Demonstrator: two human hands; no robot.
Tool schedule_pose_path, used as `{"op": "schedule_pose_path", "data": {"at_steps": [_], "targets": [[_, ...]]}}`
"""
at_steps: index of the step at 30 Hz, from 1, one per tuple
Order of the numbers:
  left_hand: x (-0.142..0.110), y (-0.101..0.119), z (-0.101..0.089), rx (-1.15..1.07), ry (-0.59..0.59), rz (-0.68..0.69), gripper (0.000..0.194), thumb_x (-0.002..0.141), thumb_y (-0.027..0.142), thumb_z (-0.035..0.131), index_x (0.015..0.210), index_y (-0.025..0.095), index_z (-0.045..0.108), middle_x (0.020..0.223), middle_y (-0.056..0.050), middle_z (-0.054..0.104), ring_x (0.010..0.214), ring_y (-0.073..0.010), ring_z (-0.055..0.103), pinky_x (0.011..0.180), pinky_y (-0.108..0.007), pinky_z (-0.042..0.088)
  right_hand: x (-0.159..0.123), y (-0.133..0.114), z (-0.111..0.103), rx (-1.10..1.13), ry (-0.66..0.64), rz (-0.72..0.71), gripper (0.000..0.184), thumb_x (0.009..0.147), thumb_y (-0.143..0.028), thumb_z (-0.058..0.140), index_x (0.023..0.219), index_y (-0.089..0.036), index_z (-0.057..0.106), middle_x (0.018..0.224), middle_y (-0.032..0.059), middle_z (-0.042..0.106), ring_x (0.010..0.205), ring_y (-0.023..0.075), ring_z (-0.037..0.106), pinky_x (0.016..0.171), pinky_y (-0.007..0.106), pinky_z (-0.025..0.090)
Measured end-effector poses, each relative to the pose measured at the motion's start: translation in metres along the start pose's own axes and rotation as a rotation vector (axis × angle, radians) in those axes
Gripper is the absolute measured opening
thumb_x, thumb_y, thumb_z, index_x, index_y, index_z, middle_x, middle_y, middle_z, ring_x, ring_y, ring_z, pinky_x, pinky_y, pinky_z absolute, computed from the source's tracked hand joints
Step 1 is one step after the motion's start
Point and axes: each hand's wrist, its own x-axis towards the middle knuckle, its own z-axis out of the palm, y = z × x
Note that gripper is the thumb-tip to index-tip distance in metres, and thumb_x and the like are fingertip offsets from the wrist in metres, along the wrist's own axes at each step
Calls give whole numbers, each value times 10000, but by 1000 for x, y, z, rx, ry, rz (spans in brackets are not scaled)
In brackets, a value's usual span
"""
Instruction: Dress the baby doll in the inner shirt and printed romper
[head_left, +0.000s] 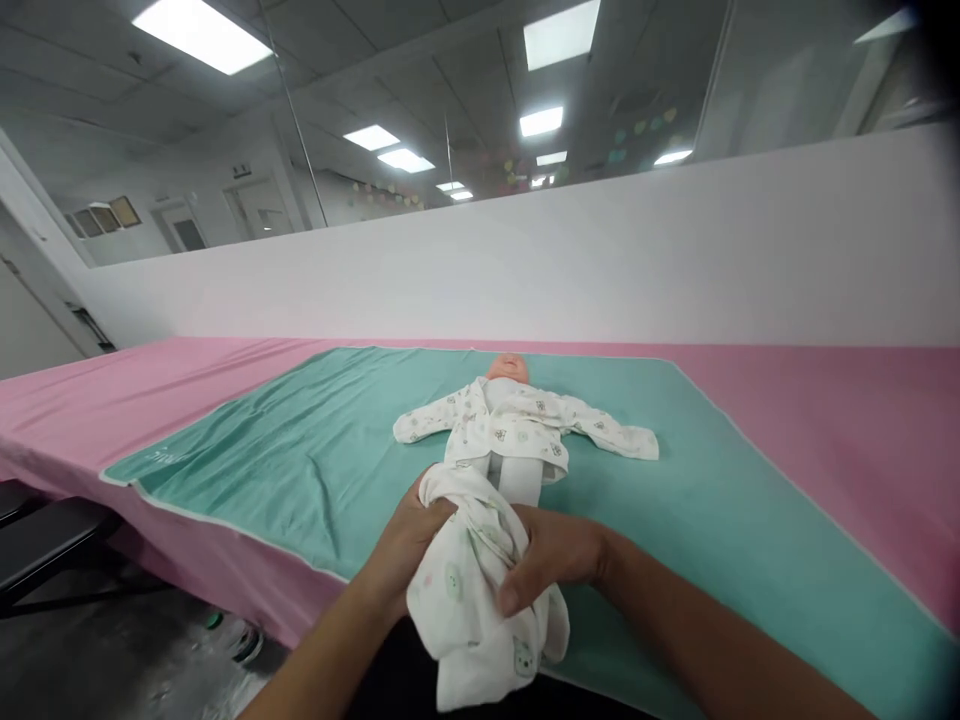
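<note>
A baby doll (508, 367) lies on its back on a green cloth, its head toward the wall. It wears a white printed baby top (517, 425) with both sleeves stretched out sideways, and white fabric shows at its legs (521, 480). Close to me, a bunched white baby garment with green animal prints (480, 590), perhaps trousers, is gathered at the doll's lower end. My left hand (420, 535) grips its left side. My right hand (551, 555) is closed on its right side, thumb on top. The doll's feet are hidden behind the cloth and my hands.
The green cloth (300, 470) lies over a pink table cover (825, 420). A white wall (525, 270) rises behind, with a large mirror or glass panel (420, 120) above. At left are a black chair (60, 545) and items on the floor, including a bottle-like object (244, 640).
</note>
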Motion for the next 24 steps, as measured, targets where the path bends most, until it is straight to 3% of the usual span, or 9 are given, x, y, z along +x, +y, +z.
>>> {"op": "schedule_pose_path", "data": {"at_steps": [3, 7, 9, 12, 14, 17, 21, 24], "targets": [[3, -5, 0, -19, -30, -23, 213, 747, 253, 652, 901, 112, 609, 683, -41, 609, 591, -133, 565, 578, -238, 457, 3, 5, -2, 33, 78, -42, 474, 560, -224, 805, 982, -104, 625, 849, 59, 657, 799, 178, 612, 743, 316, 482], [-3, -1, -12, -32, -166, -105, 341, 801, 360, 595, 1006, 88, 606, 792, -110, 645, 715, -198, 613, 666, -304, 477, 6, 8, -3, 144, 138, -141, 496, 552, -252, 809, 990, -117, 622, 868, 63, 655, 808, 177, 610, 756, 312, 469], [-9, 4, -20, 17, -284, -105, 486, 714, 381, 690, 1087, 87, 591, 859, -124, 652, 815, -243, 615, 731, -338, 473, 6, 6, -1, 154, 123, -151, 512, 532, -227, 816, 991, -116, 619, 865, 64, 654, 811, 181, 609, 748, 306, 462], [-16, 9, -31, 158, -440, -84, 777, 480, 250, 847, 1186, 113, 554, 939, -112, 654, 946, -290, 585, 829, -357, 444, 5, 3, 2, 90, 142, -146, 524, 495, -186, 823, 972, -117, 618, 841, 49, 648, 788, 175, 596, 709, 288, 457], [-18, 8, -34, 199, -471, -67, 827, 456, 205, 852, 1217, 131, 538, 950, -105, 657, 972, -298, 579, 853, -364, 432, 6, 2, 4, 47, 204, -172, 522, 464, -169, 830, 941, -129, 620, 825, 24, 637, 777, 159, 581, 701, 271, 452], [-15, 2, -35, 146, -422, -29, 721, 582, 316, 795, 1226, 120, 535, 920, -122, 664, 944, -294, 598, 843, -377, 441, 7, 0, 7, 59, 280, -225, 504, 474, -149, 816, 938, -150, 619, 823, 8, 627, 780, 155, 578, 699, 261, 450], [-11, -5, -28, 19, -213, 1, 636, 680, 436, 708, 1193, 91, 559, 854, -147, 675, 883, -285, 622, 818, -373, 463, 11, -1, 11, 143, 246, -231, 619, 495, -123, 788, 1081, -167, 590, 907, 39, 641, 848, 197, 599, 731, 293, 458], [-11, -6, -22, -105, -153, -41, 625, 718, 470, 660, 1189, 72, 556, 827, -155, 675, 841, -290, 638, 798, -389, 475, 13, -1, 13, 176, 243, -213, 681, 497, -137, 784, 1142, -168, 567, 956, 56, 643, 898, 219, 597, 759, 309, 458]]}}
